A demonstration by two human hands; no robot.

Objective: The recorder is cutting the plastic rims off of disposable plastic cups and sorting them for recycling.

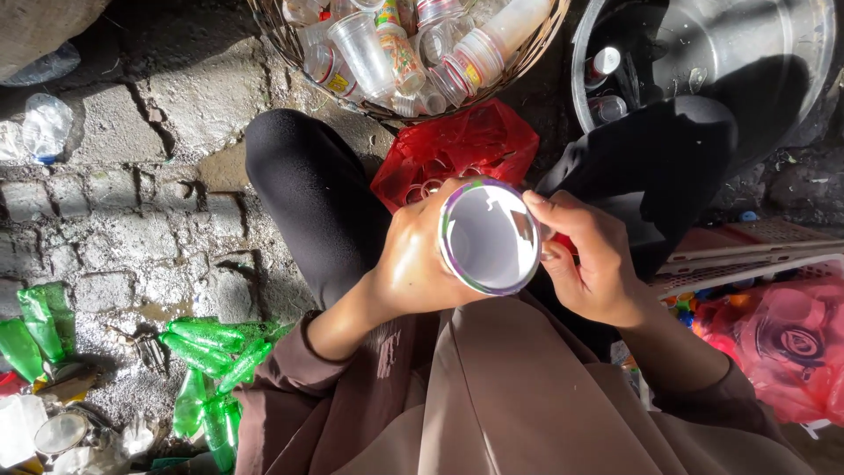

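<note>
A white plastic cup [490,236] with a purple-and-green rim is sitting in the middle of the view, its open mouth facing up toward the camera, above the person's lap. The left hand [413,264] is wrapping around the cup's left side, fingers curled closed on its wall. The right hand [593,259] is meeting the cup from the right, its fingertips [534,199] pinching at the rim while the rest of the hand is staying loosely half open.

Just beyond the cup, a red plastic bag [457,145] is lying on the ground with small rings showing inside it. Farther beyond the cup, a woven basket [527,53] is holding clear cups and bottles. To the upper right of the cup, a large metal basin [791,62] is catching the sun. Well to the cup's lower left, flattened green bottles [211,352] are lying on the stone paving [114,220]. To the cup's right, another red bag [787,347] is resting beside a white crate [747,268].
</note>
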